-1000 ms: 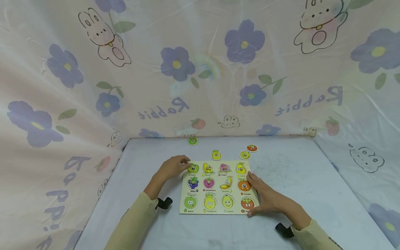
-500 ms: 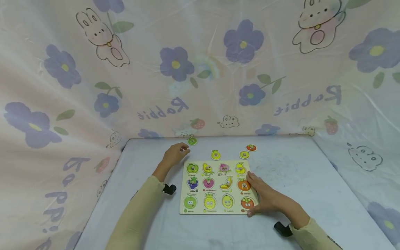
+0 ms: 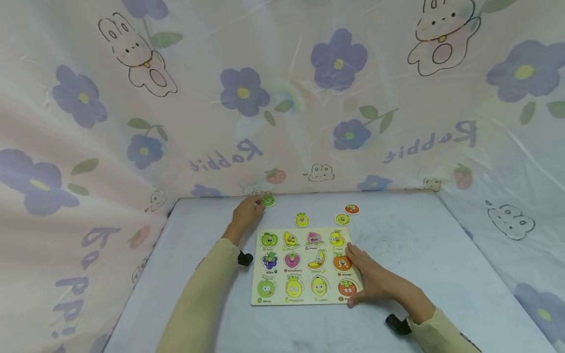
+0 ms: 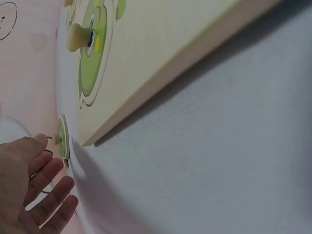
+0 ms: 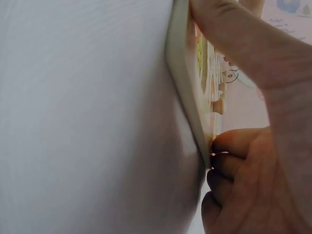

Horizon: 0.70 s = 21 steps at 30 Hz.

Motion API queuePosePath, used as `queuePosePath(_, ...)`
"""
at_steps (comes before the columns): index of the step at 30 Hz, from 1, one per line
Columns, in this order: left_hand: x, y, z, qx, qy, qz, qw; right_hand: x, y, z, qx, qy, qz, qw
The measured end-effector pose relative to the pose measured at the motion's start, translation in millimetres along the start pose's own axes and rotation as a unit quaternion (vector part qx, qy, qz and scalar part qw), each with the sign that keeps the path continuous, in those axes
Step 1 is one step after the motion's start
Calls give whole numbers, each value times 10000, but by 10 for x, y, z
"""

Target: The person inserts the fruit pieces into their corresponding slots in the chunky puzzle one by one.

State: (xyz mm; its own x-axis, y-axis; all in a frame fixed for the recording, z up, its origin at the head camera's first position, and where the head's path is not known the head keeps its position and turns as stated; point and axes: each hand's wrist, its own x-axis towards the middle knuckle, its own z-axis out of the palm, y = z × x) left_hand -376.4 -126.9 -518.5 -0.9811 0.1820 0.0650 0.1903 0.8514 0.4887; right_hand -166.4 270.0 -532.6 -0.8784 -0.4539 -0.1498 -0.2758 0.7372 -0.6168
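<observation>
A wooden fruit knob puzzle board [image 3: 280,287] lies flat on the table. Knobbed fruit pieces fill its upper two rows; the front row shows printed melon, pineapple, lemon and a red fruit. My left hand [image 3: 248,212] is at the round green fruit piece [image 3: 268,200] by the back edge. In the left wrist view, the thumb tip is close to that piece's knob [image 4: 57,139], apparently just short of it, with the other fingers loosely bent. My right hand [image 3: 375,279] holds the board's right side, thumb at the near corner and fingers along the edge.
Behind the board lie a loose pineapple piece [image 3: 302,220], a yellow lemon-like piece [image 3: 342,219] and a red fruit piece [image 3: 351,209]. A patterned curtain [image 3: 291,122] rises at the table's back edge and along both sides. A black wrist camera [image 3: 398,324] sits on the right wrist.
My left hand has moved from the board's far left corner, away from me, to the green fruit piece at the back. The right hand stays on the board.
</observation>
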Motion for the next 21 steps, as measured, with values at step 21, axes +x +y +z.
queuePosePath(21,119,132,42,976,-574,403,9928,-19,3,-2,-81,72,-97,9999)
